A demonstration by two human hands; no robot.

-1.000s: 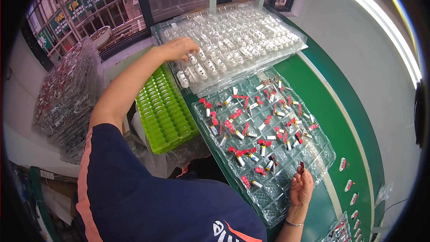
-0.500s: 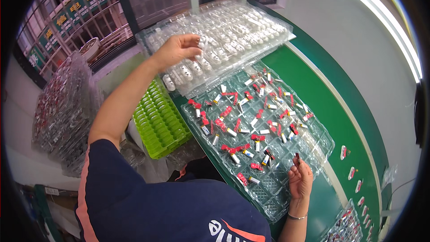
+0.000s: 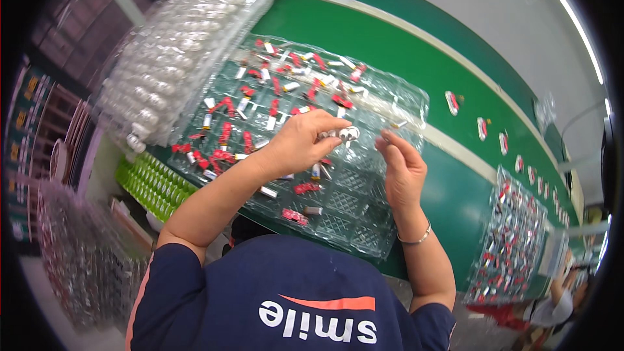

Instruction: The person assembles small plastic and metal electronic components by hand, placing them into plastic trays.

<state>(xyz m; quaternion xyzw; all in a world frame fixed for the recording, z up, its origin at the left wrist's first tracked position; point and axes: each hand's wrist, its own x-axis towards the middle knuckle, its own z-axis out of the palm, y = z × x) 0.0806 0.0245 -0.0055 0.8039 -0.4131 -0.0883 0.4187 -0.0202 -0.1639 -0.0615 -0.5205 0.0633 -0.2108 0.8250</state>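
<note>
My left hand [image 3: 300, 142] pinches a small white oval plastic shell [image 3: 349, 134] with dark round openings, held above the clear plastic tray [image 3: 370, 218]. Just to its right, my right hand [image 3: 403, 172] has thumb and forefinger pinched together. Whatever sits at those fingertips is too small and blurred to name. In the tray beneath lie many small red boards [image 3: 294, 216] and little white-and-yellow cylinders [image 3: 290, 87], loosely scattered; several compartments below my hands show only green through them.
Stacked clear trays of white shells [image 3: 195, 32] stand at the far left. A lime-green tray [image 3: 153, 185] sits below them. On the green conveyor belt [image 3: 429, 65] several red-and-white pieces [image 3: 481, 129] lie in a row. Another filled tray [image 3: 510, 240] and a person [image 3: 552, 305] are at the right.
My left hand has come from the stacked white shells to the middle of the parts tray, carrying one shell. My right hand has moved up close to it. The view has turned rightward.
</note>
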